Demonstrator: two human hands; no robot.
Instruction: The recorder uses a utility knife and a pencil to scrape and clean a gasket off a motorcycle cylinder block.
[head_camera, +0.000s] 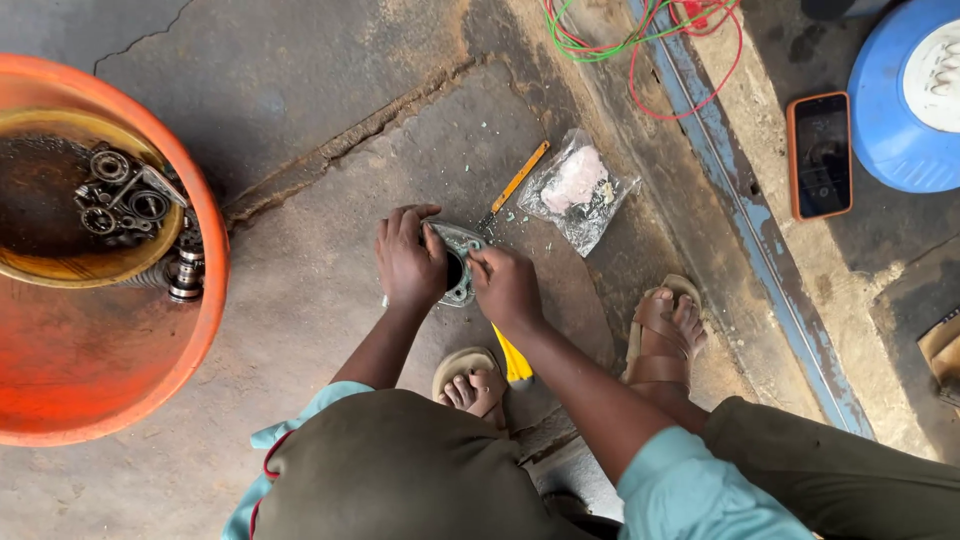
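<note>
From the head camera I look straight down at a cracked concrete floor (300, 300), where my two hands work over a small grey metal cover plate (459, 262) with a round hole in its middle, lying flat just ahead of my sandalled feet. My left hand (408, 262) presses down on the plate's left edge, its grip closed over the rim with the fingers curled on top. My right hand (505, 285) sits at the plate's right edge, its grip pinched tight at the rim; whether it has hold of a small tool or only the plate I cannot tell.

Pale green flecks lie scattered on the floor around the plate. Just beyond it lies a thin yellow-handled blade (515, 184), and beside that a clear plastic bag (578, 188) with something pale inside. A yellow object (514, 358) shows under my right forearm, between my feet.

To the left stands a large orange basin (205, 300) holding a yellow bowl (90, 268) of dark liquid with bearings and gears (125, 195) in it. At upper right, well apart, lie red and green wires (640, 40), a phone in an orange case (821, 154) and a blue round object (905, 100).
</note>
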